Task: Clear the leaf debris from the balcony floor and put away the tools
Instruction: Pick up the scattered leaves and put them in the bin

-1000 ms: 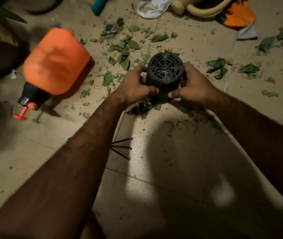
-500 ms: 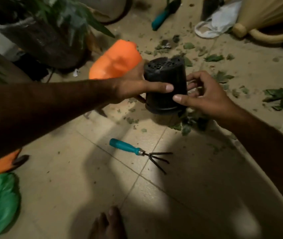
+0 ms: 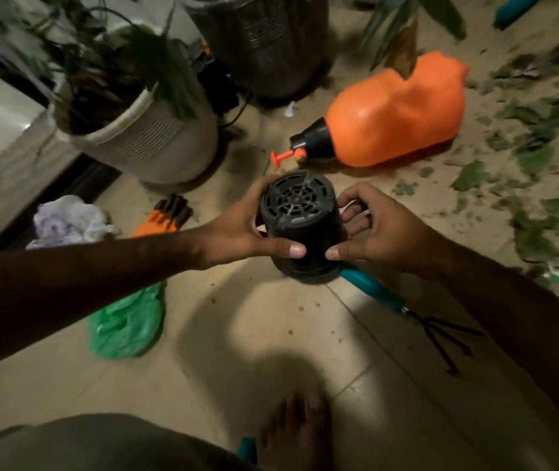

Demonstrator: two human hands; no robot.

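Observation:
A small black plastic plant pot [image 3: 300, 226] is upside down, its slotted base facing me, held just above the floor. My left hand [image 3: 244, 232] grips its left side and my right hand [image 3: 373, 229] grips its right side, thumbs on the near wall. Green leaf debris [image 3: 540, 171] is scattered over the tiles at the right. A teal-handled hand rake [image 3: 376, 288] lies on the floor under my right forearm, its black prongs pointing right. An orange pressure sprayer [image 3: 393, 117] lies on its side beyond the pot.
A white ribbed planter [image 3: 149, 141] and a dark planter [image 3: 271, 39] stand at the back left. A green plastic bag [image 3: 125, 324], orange gloves [image 3: 162, 215] and a crumpled white cloth [image 3: 67, 219] lie at the left. My bare foot [image 3: 295, 433] is near the bottom edge.
The view has swung left and both hands have carried the upturned pot away from the leaf pile toward the planters. The rake now lies right of the pot.

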